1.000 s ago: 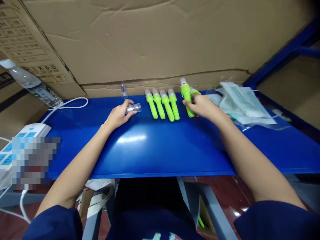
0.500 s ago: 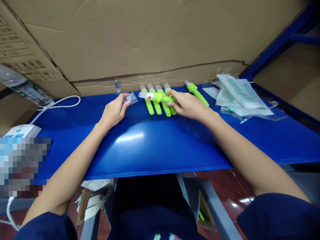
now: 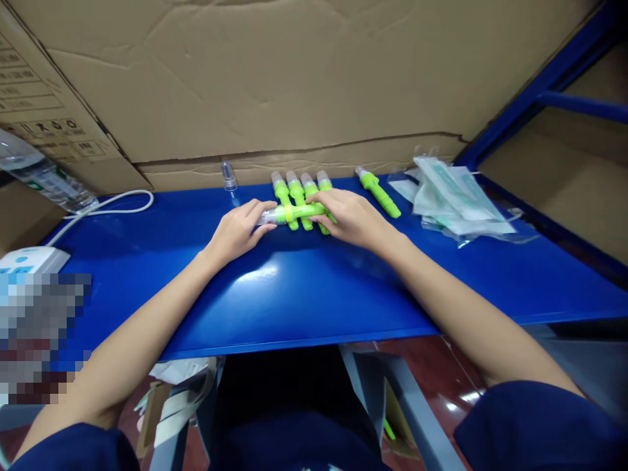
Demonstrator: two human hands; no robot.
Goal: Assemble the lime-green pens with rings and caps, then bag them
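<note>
My right hand (image 3: 350,217) grips a lime-green pen-shaped device (image 3: 298,212) held sideways over the blue table (image 3: 304,288). My left hand (image 3: 239,229) pinches a small clear cap (image 3: 265,218) against the device's left tip. Behind them several more green devices (image 3: 294,191) lie side by side, pointing away from me. One more green device (image 3: 379,192) lies alone to the right. A clear cap (image 3: 226,176) stands upright at the back left.
A heap of sealed clear-and-white pouches (image 3: 454,199) lies at the right. A white cable (image 3: 105,209), a power strip (image 3: 24,260) and a water bottle (image 3: 42,175) are at the left. Cardboard boxes (image 3: 294,78) wall off the back; a blue shelf frame (image 3: 544,65) rises at the right.
My right hand carried a green device from the right across to the left, over the row. The cap in my left hand now meets its tip.
</note>
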